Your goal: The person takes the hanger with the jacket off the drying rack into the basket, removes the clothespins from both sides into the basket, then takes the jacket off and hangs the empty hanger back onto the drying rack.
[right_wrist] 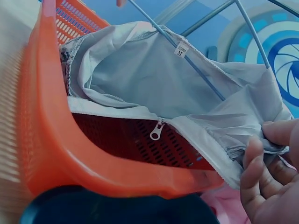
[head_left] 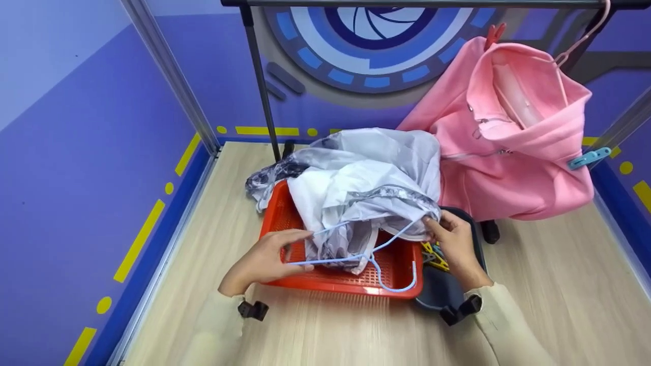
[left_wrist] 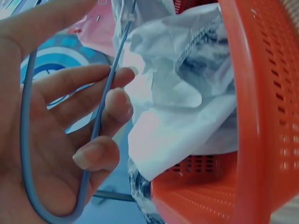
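Note:
A grey-white zip jacket with dark patterned trim lies heaped over a red basket. My left hand holds one end of a thin blue clothes hanger; in the left wrist view its fingers curl at the wire. The hanger's hook points toward me over the basket, and its other arm runs inside the jacket. My right hand pinches the jacket's edge near that arm. In the right wrist view the neck opening gapes, showing a size label and the zip pull.
A pink jacket hangs on a black rack at the right, with a red clip and a blue clip on it. A dark basin holding yellow clothespins stands beside the basket. Walls enclose the left and back.

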### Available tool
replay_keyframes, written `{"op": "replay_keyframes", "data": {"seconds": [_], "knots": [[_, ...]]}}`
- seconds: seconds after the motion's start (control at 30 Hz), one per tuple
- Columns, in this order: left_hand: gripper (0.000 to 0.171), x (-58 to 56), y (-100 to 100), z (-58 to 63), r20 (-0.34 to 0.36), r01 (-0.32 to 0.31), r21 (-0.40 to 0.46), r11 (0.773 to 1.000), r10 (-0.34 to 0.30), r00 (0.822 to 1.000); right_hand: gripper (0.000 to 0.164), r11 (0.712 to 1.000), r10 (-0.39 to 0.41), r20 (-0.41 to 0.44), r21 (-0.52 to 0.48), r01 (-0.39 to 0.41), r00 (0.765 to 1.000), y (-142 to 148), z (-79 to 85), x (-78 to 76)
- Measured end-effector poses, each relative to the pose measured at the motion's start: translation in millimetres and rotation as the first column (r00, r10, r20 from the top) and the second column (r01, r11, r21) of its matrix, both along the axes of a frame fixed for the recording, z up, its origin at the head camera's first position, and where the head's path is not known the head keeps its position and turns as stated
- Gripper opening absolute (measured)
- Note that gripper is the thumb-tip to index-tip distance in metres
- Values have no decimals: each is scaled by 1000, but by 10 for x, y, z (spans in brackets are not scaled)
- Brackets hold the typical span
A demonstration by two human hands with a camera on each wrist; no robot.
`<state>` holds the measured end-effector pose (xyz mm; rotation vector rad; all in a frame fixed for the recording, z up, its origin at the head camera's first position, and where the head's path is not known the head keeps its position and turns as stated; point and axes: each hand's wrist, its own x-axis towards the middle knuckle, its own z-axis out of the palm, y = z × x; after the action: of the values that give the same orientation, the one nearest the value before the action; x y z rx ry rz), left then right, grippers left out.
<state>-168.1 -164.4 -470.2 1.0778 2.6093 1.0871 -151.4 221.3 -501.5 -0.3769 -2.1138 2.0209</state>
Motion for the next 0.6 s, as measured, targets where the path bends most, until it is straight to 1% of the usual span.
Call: {"op": "replay_keyframes", "data": {"seconds": [0.13,0.27,0.4,0.5,0.6], "knots": [[65,-12,-75,8,57,29,10,1000,-30,998,3,995,-50,18,-85,51,999,44,-19,-19],[64,-23,-121,35,115,33,-5,999,-32,993,11,988,-86,44,-129,91,995,87,-46,-33],[61,-35,-169,59,188,36,-28,999,-30,982,15,976,-130,60,-168,139,990,121,-66,-38],[56,-49,-223,69,234,38,-20,999,-33,972,14,966,-148,70,-203,159,987,135,-73,-37],[52,-64,-267,64,251,50,16,999,-53,967,9,965,-139,77,-215,152,987,156,-81,-30]]}}
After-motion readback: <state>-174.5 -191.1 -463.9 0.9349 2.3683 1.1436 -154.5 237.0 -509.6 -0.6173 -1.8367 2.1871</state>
